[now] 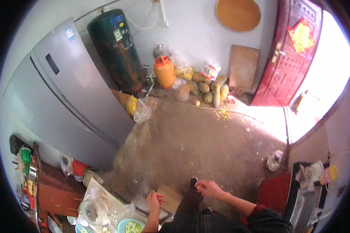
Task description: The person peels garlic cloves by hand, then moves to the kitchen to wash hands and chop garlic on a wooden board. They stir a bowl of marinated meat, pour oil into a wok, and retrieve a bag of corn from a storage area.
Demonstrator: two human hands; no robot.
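My left hand hangs beside the low table at the lower left, near a blue bowl of chopped green food. Its fingers are loosely bent and a little apart, with nothing seen in them. Out over the floor in front of my body, my right hand has its fingers curled in, and no object shows in it. One dark shoe of mine is visible just past this hand. Neither hand touches anything that I can make out.
A grey fridge stands left, a dark green tank behind it. Along the far wall are an orange gas cylinder and several squashes. The red door is open. A white bag lies on the floor at right.
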